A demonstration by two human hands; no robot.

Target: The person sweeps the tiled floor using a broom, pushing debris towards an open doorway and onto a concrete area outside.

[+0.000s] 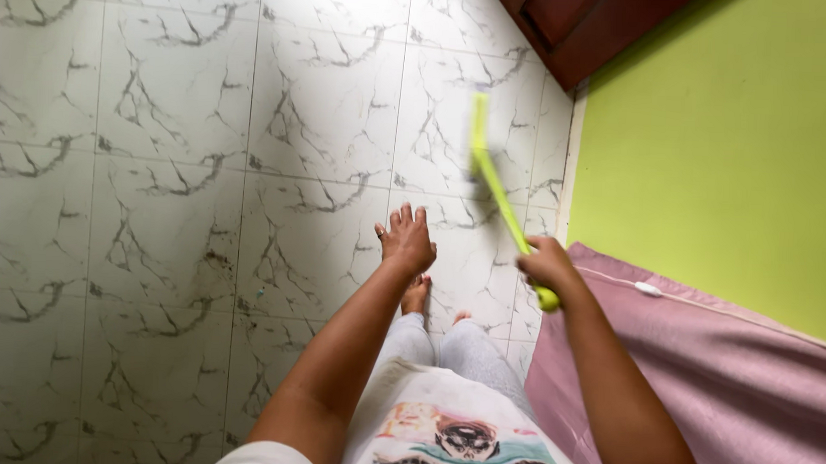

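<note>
A slim yellow-green plastic stick [498,194], blurred by motion, slants up and away from the right hand [546,264], which is closed in a fist around its lower part; the rounded butt end pokes out just below the fist. The upper end of the stick is smeared and its shape cannot be told; it hangs in the air over the floor, close to the wall corner. The left hand [406,241] is empty, held out flat with fingers spread and palm facing down, well clear of the stick.

Below both hands lies a white floor of square tiles with grey marble veining [177,187], with darker scuffs in places. Two bare feet [417,294] and grey trouser legs show between the arms, above a white printed shirt. On the right a pink fabric curtain [728,380] hangs just beside the right forearm, with a thin white cord and small white bead [648,289] across its top. Behind it stands a lime-green painted wall [736,143], and a dark reddish-brown wooden door [585,28] fills the upper corner, near the stick's far end
</note>
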